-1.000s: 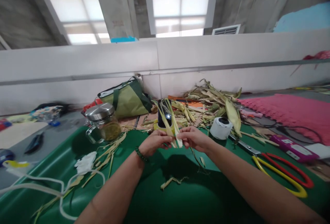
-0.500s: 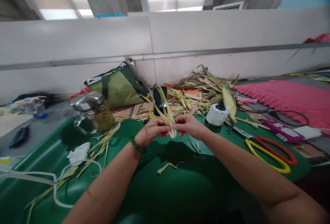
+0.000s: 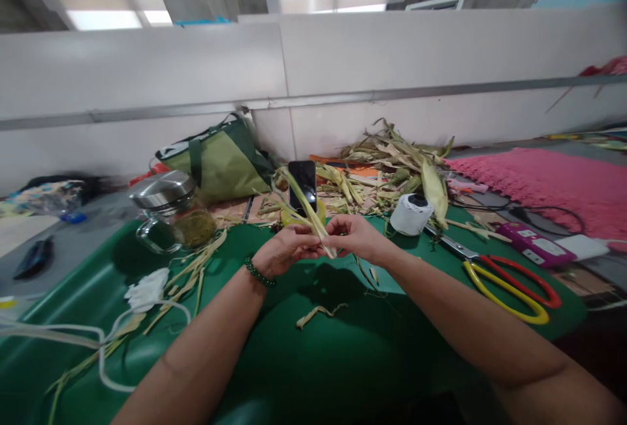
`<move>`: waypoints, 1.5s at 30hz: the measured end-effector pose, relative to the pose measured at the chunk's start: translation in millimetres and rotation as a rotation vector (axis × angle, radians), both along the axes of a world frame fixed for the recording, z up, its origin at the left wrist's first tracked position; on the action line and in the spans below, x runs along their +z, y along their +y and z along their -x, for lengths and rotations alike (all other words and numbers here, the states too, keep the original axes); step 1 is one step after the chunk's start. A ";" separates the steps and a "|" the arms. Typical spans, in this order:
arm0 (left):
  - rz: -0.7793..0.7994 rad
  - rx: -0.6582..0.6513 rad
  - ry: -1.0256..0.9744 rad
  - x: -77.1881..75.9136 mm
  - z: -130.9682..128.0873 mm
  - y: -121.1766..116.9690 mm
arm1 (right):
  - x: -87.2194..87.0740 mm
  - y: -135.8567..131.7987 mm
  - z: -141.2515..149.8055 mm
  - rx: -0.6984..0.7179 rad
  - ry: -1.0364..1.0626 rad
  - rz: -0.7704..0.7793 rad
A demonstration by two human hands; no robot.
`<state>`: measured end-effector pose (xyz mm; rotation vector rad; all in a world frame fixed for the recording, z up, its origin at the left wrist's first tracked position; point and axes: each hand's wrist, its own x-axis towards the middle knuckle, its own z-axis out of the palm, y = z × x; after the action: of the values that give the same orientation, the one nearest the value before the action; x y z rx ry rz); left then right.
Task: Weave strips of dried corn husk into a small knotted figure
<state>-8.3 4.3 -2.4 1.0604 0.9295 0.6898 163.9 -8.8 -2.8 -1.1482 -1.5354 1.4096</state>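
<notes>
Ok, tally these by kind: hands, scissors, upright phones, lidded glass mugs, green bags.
Left hand and right hand: 2
Scissors: 1
Upright phone: 1
Lidded glass mug: 1
Green bag: 1
Total: 6

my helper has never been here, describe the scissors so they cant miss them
On the right of the green mat, just beyond the right forearm, lie the scissors. Their blades point toward the white roll; one handle loop is red, the other yellow.
</notes>
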 end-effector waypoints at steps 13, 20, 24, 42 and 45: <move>-0.261 0.232 -0.202 7.2 -3.2 -5.5 | -11.2 -4.4 10.5 0.062 0.237 -0.040; -0.171 0.335 -0.588 13.1 -7.2 -11.0 | -25.5 -13.5 26.4 0.152 0.226 0.070; -0.234 0.308 -0.544 17.2 -7.8 -17.0 | -31.1 -15.2 31.2 0.232 0.214 0.068; -0.127 -0.164 -0.049 9.8 -8.0 -29.3 | 0.4 4.2 -1.7 0.079 0.333 -0.244; -0.108 -0.178 -0.061 12.4 -6.5 -27.8 | 1.0 2.3 0.8 0.040 0.331 -0.251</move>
<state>-1.8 -23.5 9.9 1.1954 0.7418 0.6265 163.1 -6.6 -1.8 -0.6982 -1.4528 1.3124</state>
